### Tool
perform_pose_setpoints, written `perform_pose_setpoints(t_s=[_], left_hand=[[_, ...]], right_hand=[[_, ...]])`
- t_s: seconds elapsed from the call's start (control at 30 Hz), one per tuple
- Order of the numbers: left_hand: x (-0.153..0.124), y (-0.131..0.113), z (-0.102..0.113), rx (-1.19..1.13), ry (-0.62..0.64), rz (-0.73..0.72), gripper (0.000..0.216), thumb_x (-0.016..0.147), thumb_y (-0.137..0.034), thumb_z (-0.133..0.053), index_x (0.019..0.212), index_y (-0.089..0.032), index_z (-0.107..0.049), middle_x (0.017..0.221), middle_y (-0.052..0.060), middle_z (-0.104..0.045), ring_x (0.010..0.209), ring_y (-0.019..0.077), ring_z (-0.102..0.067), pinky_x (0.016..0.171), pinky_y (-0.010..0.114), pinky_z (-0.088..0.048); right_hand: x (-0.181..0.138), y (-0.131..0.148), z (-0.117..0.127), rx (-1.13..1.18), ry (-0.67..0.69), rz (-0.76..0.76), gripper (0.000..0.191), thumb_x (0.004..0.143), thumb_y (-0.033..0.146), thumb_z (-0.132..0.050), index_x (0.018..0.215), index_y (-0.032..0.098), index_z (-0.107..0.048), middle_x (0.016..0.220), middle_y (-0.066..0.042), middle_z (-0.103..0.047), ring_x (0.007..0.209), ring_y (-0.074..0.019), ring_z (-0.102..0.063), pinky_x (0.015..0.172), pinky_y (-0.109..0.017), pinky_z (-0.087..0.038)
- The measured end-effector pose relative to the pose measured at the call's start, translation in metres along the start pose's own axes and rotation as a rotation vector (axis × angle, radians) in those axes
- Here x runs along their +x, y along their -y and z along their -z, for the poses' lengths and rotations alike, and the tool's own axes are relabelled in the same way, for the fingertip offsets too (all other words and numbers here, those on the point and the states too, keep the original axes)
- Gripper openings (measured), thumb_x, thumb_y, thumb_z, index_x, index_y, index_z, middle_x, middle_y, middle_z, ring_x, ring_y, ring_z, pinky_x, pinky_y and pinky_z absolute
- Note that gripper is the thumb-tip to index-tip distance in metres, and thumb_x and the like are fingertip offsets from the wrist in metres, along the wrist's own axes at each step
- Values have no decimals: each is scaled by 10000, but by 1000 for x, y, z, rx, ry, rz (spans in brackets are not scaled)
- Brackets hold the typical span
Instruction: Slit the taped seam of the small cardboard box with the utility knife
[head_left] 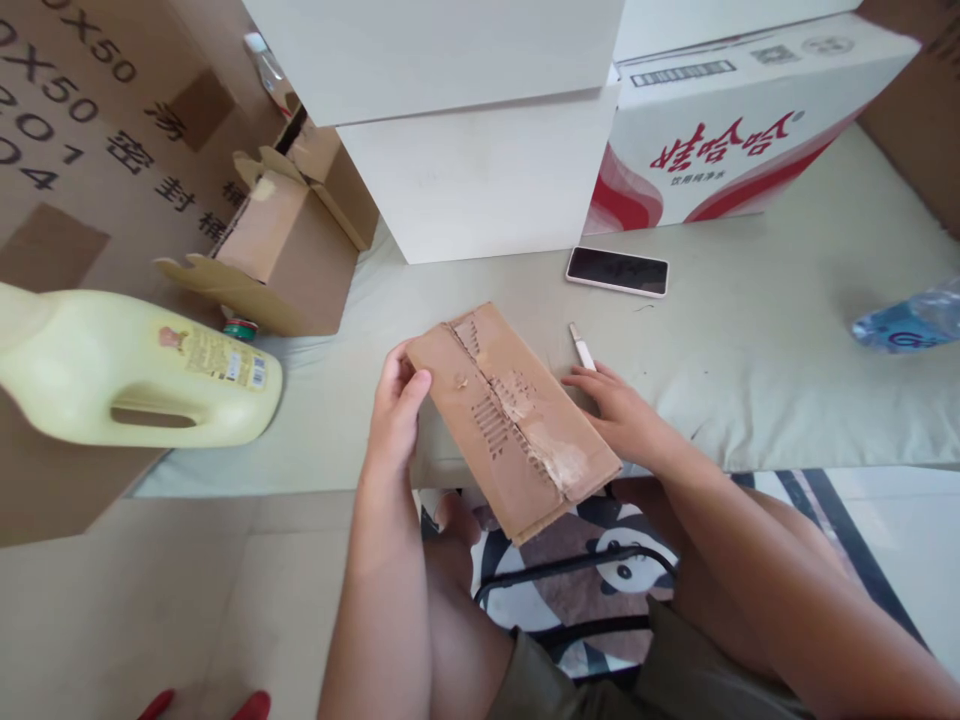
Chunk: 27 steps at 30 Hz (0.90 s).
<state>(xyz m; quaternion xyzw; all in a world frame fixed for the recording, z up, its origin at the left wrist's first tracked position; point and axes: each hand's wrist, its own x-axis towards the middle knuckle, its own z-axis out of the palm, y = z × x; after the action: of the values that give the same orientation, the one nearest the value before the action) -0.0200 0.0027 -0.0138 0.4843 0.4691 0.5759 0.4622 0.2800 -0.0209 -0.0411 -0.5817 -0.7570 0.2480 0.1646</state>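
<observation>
In the head view a small brown cardboard box (502, 430) is tilted over the table's front edge. Its top has a torn seam and scraped patches. My left hand (397, 405) grips the box by its left side, thumb on top. My right hand (619, 410) lies at the box's right side, partly behind it, fingers stretched out. Its fingertips touch the lower end of a slim white tool with a greyish tip (580, 345), which looks like a small cutter. The tool's lower end is hidden under the fingers.
A phone (617, 272) lies behind the cutter on the cloth-covered table (750, 370). White cartons (487, 180) stand at the back. At left are a pale yellow jug (142, 365) and an open cardboard box (292, 260). A plastic bottle (911, 318) lies at right.
</observation>
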Motion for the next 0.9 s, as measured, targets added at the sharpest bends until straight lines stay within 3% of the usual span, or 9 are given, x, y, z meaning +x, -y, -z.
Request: perform_pose_setpoints(t_s=[0.17, 0.27, 0.4, 0.57, 0.77, 0.9], left_hand=[[-1, -3, 0, 25, 19, -4, 536, 789, -557, -758, 1205, -243, -635, 1241, 92, -685, 1207, 275, -619, 1044, 410, -468], [-1, -4, -1, 30, 24, -2, 532, 793, -555, -753, 1206, -241, -634, 1255, 97, -683, 1222, 284, -616, 1054, 421, -466], [-1, -3, -1, 36, 16, -5, 547, 789, -569, -750, 1207, -239, -626, 1255, 104, -684, 1217, 289, -621, 1050, 430, -470], [-1, -2, -1, 38, 8, -6, 553, 784, -580, -751, 1202, -239, -632, 1261, 103, -678, 1232, 290, -612, 1054, 425, -465], [-1, -2, -1, 37, 4, -1, 546, 787, -574, -751, 1198, -237, -628, 1255, 100, -675, 1222, 279, -611, 1052, 416, -459], [-1, -3, -2, 43, 0, 1, 547, 787, -584, -746, 1194, -236, -630, 1247, 104, -681, 1223, 292, -613, 1055, 434, -461]], right_hand=[[0, 3, 0, -73, -105, -6, 489, 906, 349, -535, 1332, 132, -641, 1510, -208, -534, 1396, -387, -509, 1166, -594, -400], [-3, 5, 2, -176, -162, -89, 499, 914, 353, -537, 1349, 124, -624, 1525, -235, -495, 1391, -429, -488, 1112, -630, -421], [-4, 5, 6, -284, -110, -146, 480, 922, 358, -527, 1331, 133, -640, 1437, -251, -557, 1320, -477, -506, 1011, -650, -463], [-1, 6, 11, -250, -83, -106, 390, 934, 275, -486, 1208, 109, -709, 1322, -221, -636, 1172, -381, -625, 1024, -529, -489], [-2, 10, 16, -173, -45, -201, 390, 898, 193, -479, 1226, 186, -691, 1175, -129, -714, 885, -279, -700, 773, -394, -523], [-1, 11, 17, -178, -53, -206, 422, 857, 159, -491, 1232, 197, -680, 1141, -123, -729, 863, -275, -693, 739, -370, -490]])
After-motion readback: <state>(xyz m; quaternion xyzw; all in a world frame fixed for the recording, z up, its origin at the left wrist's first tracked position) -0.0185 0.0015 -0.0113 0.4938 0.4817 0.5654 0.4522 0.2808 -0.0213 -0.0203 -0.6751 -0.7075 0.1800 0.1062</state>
